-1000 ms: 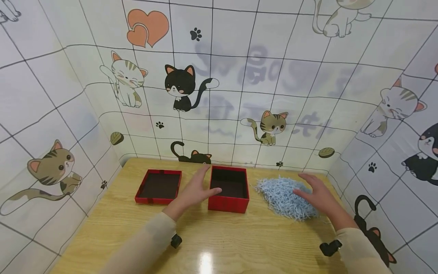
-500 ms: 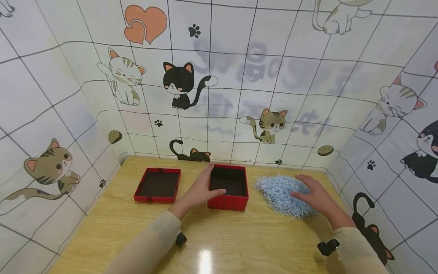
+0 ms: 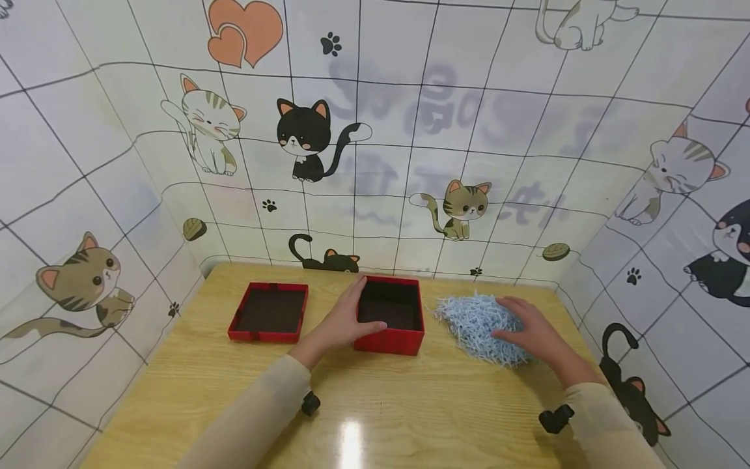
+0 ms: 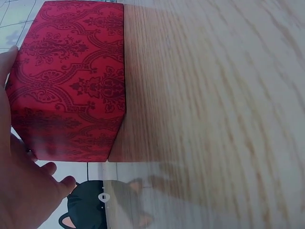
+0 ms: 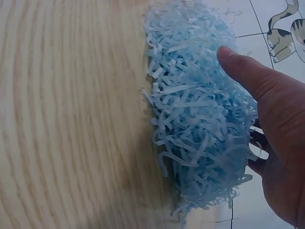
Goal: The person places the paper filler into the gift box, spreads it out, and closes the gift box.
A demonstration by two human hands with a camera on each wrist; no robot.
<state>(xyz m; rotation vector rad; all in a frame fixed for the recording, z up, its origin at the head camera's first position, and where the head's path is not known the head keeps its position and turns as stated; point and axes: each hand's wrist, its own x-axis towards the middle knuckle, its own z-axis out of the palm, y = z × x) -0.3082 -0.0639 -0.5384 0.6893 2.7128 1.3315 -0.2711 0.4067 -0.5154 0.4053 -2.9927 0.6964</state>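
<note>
A red box [image 3: 389, 342] with a dark inside stands uncovered in the middle of the table. My left hand [image 3: 342, 322] is at its left side, thumb lying over the front rim and fingers reaching to the back left corner. The left wrist view shows the box's patterned red wall [image 4: 71, 81] beside the spread fingers of the left hand [image 4: 24, 191]. On the right, a heap of light blue shredded paper [image 3: 476, 329] lies loose. My right hand [image 3: 538, 333] is at its right side, thumb and fingers apart; the right wrist view shows its thumb [image 5: 238, 64] overlapping the heap.
A red-rimmed box lid [image 3: 263, 337] lies dark side up at the left. The wooden table [image 3: 410, 404] backs onto a white wall covering [image 3: 387, 215] printed with cats, which also rises at both sides. Each wrist carries a small black camera [image 3: 555, 419].
My left hand has moved right onto the box, its thumb now over the front rim. The right hand has shifted slightly left, closer over the shredded paper. The head view has tilted down a little.
</note>
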